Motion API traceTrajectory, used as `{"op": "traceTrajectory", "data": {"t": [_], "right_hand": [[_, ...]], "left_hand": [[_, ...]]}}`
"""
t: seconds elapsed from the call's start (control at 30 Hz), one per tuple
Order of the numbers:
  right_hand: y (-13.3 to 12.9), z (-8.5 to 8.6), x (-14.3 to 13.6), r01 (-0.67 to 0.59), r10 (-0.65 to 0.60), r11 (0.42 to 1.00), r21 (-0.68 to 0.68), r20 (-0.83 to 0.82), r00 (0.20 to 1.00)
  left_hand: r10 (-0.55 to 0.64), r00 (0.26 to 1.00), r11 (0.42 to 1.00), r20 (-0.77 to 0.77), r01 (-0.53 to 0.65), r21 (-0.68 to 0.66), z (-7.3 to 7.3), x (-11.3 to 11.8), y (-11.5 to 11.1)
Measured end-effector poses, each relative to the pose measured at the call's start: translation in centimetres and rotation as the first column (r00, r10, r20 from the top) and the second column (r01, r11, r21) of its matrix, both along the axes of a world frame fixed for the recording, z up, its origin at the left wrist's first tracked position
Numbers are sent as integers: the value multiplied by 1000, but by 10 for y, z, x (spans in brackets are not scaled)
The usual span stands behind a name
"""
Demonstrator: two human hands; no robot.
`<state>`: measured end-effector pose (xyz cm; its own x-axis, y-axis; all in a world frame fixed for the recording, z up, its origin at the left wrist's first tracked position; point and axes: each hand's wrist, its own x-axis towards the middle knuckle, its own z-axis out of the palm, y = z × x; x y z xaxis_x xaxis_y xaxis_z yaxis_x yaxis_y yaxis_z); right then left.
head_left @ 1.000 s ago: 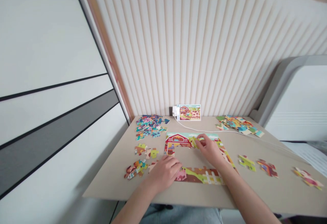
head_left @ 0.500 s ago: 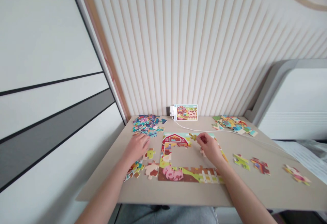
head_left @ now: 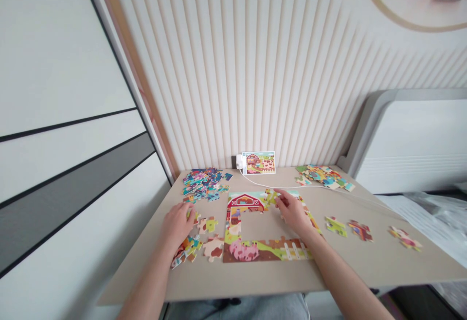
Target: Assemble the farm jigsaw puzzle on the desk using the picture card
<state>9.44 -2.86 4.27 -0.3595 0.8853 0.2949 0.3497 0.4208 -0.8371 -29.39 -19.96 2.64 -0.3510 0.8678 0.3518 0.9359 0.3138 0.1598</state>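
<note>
A jigsaw puzzle (head_left: 270, 253) with a barn, pig and fence lies partly assembled, its middle a gap showing the tabletop. My right hand (head_left: 293, 211) is over its top right part, index finger stretched out and fingers apart. Beside those fingertips a green puzzle piece (head_left: 270, 197) lies at the top edge; whether it sits fully in place I cannot tell. My left hand (head_left: 178, 221) rests left of the puzzle, fingers loosely spread over loose pieces, its fingertips near a green piece (head_left: 197, 217). A brown-spotted piece (head_left: 214, 248) and a pile of mixed pieces (head_left: 187, 251) lie close by.
A picture card (head_left: 260, 163) leans at the wall beside a white charger (head_left: 239, 161), whose cable (head_left: 270, 184) crosses the table. Blue-purple pieces (head_left: 204, 183) are heaped at back left, colourful ones (head_left: 324, 176) at back right. Separate pieces (head_left: 335, 226) lie on the right.
My right hand has let go of the green piece and its fingers have spread. My left hand has drawn left and toward me, uncovering pieces. The view has shifted slightly right.
</note>
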Motion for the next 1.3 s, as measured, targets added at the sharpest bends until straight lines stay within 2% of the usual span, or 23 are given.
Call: {"op": "traceTrajectory", "data": {"t": [0.1, 0.2, 0.4, 0.6, 0.93, 1.1, 1.3], "right_hand": [[-1, 2, -1, 9, -9, 999, -31, -3, 1000], [0, 0, -1, 22, -22, 999, -38, -11, 1000], [2, -7, 0, 24, -24, 999, -35, -4, 1000], [0, -3, 0, 31, -30, 999, -24, 38, 999], [1, 0, 1, 95, -95, 995, -21, 19, 995], [16, 5, 20, 189, -189, 982, 29, 9, 982], [37, 1, 49, 271, -274, 962, 38, 125, 954]], "left_hand": [[80, 997, 996, -13, -80, -38, -3, -5, -8], [107, 994, 992, -15, -108, -65, -7, -8, -11], [68, 998, 992, -2, -68, -102, -5, -5, -9], [33, 993, 996, 114, -23, -86, -6, -7, -5], [9, 990, 1000, 138, -6, -24, -11, -6, -2], [-51, 986, 999, 161, 52, -2, -9, -5, -2], [-163, 968, 986, 192, 165, 3, -7, -1, -1]]}}
